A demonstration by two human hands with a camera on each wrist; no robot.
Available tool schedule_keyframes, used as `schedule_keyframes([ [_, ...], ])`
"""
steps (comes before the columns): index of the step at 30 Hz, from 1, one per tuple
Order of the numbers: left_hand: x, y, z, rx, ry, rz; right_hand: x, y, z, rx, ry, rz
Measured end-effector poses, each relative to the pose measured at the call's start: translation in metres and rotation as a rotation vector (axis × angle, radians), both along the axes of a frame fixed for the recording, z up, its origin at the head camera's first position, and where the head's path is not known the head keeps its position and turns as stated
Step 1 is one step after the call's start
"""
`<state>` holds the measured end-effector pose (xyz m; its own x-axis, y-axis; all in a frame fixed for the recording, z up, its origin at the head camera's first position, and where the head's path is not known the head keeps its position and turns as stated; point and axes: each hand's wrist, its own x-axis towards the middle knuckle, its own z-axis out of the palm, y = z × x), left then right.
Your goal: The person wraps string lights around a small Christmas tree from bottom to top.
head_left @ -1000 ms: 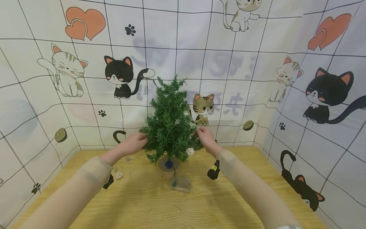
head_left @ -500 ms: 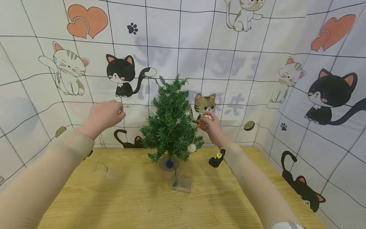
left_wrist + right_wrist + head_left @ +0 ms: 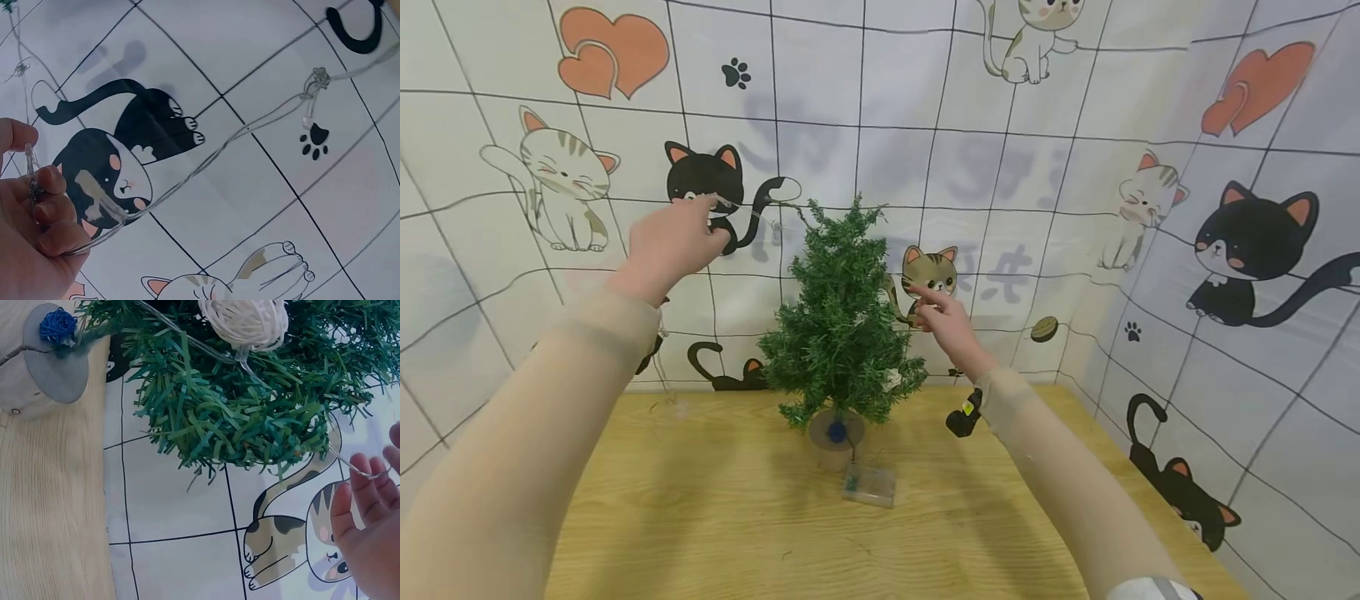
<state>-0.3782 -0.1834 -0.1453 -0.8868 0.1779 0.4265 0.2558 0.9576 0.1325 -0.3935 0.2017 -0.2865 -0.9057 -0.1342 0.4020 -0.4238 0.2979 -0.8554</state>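
A small green artificial tree (image 3: 838, 325) stands upright on a round wooden base (image 3: 829, 457). My left hand (image 3: 673, 242), raised left of the tree, grips a clear string-light wire (image 3: 194, 172). In the left wrist view the doubled wire leaves the curled fingers and runs up right to a knotted bulb (image 3: 320, 77); another strand reaches towards the tree. To the right of the tree is my right hand (image 3: 951, 329), index finger extended in the head view. A thin wire (image 3: 359, 472) from the branches passes between its bent fingers. A white wicker ball (image 3: 247, 322) sits among the branches.
A clear battery box (image 3: 870, 485) lies on the wooden table (image 3: 730, 517) before the base, joined by a dark cord. A blue wicker ball (image 3: 58, 326) is at the trunk's foot. Behind stands a cat-print curtain (image 3: 1000, 167). Loose wire hangs below the left forearm.
My left hand has left the tree's lower left side and risen up and left, drawing wire with it. My right hand has lifted slightly beside the tree.
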Motion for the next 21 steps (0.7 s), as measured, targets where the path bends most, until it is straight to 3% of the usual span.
schedule_keyframes([
  [5,-0.004,0.007,0.009,0.063,-0.048,-0.011,-0.001,-0.004,0.002,0.006,-0.034,-0.008],
  [11,-0.009,0.011,0.009,0.141,-0.105,-0.039,-0.004,-0.005,0.002,0.012,-0.093,-0.002],
  [15,-0.015,0.012,0.003,0.178,-0.144,-0.057,-0.006,-0.004,0.001,0.009,-0.131,0.008],
  [21,-0.028,0.008,-0.014,0.164,-0.241,-0.066,-0.007,-0.004,0.000,0.046,-0.235,0.004],
])
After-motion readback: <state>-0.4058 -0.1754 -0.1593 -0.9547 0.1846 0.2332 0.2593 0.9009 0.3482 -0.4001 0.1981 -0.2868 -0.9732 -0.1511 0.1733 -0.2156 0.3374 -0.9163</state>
